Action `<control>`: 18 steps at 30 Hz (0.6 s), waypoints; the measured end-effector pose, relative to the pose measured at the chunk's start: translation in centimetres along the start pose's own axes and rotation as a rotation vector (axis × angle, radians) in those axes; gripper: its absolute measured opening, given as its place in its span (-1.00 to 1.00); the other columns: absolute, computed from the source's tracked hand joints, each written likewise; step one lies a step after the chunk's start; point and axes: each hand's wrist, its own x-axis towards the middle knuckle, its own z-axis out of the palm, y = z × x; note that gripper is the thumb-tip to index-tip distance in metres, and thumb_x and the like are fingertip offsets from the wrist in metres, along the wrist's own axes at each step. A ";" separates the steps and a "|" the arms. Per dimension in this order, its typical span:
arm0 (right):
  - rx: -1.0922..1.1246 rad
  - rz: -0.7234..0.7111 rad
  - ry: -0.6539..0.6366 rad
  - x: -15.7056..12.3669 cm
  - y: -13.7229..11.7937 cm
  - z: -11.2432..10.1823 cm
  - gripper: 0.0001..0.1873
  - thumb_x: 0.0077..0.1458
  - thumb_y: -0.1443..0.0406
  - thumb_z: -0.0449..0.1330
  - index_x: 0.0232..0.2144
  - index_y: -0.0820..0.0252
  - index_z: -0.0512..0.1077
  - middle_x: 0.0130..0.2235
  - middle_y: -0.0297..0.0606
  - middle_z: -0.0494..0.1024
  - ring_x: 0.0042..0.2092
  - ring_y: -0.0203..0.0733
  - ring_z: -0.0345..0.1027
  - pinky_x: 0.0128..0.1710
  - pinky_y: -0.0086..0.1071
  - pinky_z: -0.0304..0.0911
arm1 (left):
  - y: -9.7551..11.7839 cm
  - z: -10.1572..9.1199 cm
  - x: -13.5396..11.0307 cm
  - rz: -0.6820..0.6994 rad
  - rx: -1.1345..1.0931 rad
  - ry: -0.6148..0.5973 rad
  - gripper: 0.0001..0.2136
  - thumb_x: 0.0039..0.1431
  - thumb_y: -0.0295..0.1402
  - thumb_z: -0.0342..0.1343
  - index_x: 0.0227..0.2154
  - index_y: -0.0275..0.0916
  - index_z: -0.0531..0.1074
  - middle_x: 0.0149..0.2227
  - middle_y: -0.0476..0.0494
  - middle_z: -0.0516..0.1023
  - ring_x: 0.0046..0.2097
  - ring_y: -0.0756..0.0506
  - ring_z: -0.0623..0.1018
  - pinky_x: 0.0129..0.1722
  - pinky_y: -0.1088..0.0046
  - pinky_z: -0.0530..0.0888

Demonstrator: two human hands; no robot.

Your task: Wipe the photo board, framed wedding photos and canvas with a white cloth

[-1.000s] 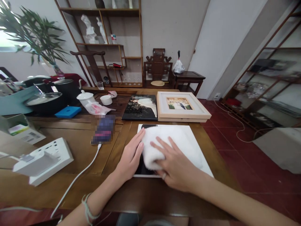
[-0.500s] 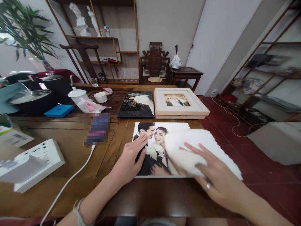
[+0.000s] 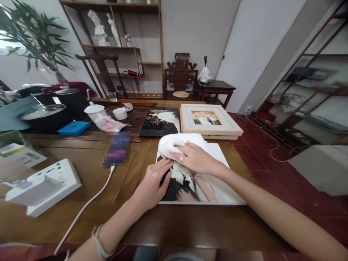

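A wedding photo panel point(image 3: 185, 186) lies flat near the front edge of the wooden table. My left hand point(image 3: 157, 179) rests on the panel's left side, fingers stretched out flat and holding nothing. In my right hand point(image 3: 198, 157) is a white towel point(image 3: 174, 141), bunched and pressed onto the upper left of the panel. The towel hides the faces in the picture, and its folds hide some of my right fingertips. My left fingertips lie right beside the towel's lower edge.
Behind the panel lie a dark photo panel point(image 3: 159, 123) and a light wood picture frame point(image 3: 213, 121). To the left are a phone point(image 3: 116, 148) with a white cable point(image 3: 89, 203), a power strip point(image 3: 54, 188), a blue box point(image 3: 74, 127), a white teapot point(image 3: 95, 111) and a black pan point(image 3: 42, 119).
My right hand has swept the towel from the panel's right side to its upper left, baring the right part of the picture. My left hand has stayed in place on the panel.
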 end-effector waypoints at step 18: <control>-0.098 0.264 0.020 -7.3 6.9 -1.2 -0.57 0.24 0.08 -0.15 -0.08 0.11 0.39 0.04 -0.11 0.41 0.10 0.12 0.23 0.02 -0.06 0.18 | -0.4 0.4 0.0 -0.019 -0.021 0.015 -0.66 0.25 -0.42 -0.13 0.02 -0.37 0.38 0.13 -0.32 0.38 0.20 -0.23 0.31 0.13 0.04 0.32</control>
